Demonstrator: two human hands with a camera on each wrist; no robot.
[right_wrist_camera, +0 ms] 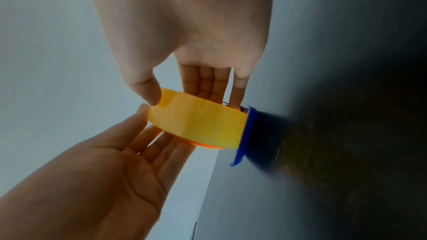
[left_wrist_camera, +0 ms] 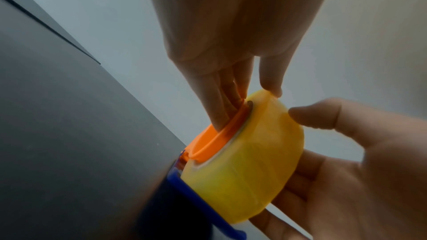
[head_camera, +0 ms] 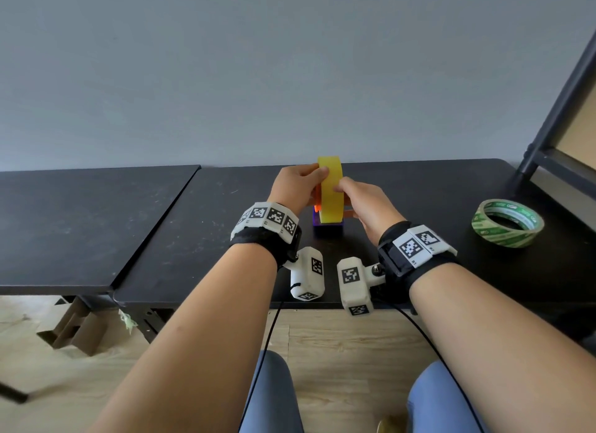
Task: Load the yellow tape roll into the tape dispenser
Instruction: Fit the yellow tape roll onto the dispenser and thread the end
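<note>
The yellow tape roll [head_camera: 331, 190] stands on edge over the dispenser's blue base [head_camera: 327, 230], seated around its orange hub [head_camera: 317, 202]. My left hand [head_camera: 311, 178] holds it from the left: its thumb [left_wrist_camera: 270, 83] is on the yellow rim and its fingers [left_wrist_camera: 215, 112] lie against the orange hub [left_wrist_camera: 212, 140]. My right hand [head_camera: 347, 189] holds it from the right, thumb [right_wrist_camera: 148, 90] denting the rim and fingers [right_wrist_camera: 208, 83] flat on the far face. The blue base [right_wrist_camera: 246, 134] sits on the black table [head_camera: 193, 239].
A green-printed tape roll [head_camera: 508, 223] lies flat on the table to the right. A black metal frame [head_camera: 554, 136] rises at the far right. A second black table [head_camera: 80, 223] adjoins on the left. The wall runs close behind the dispenser.
</note>
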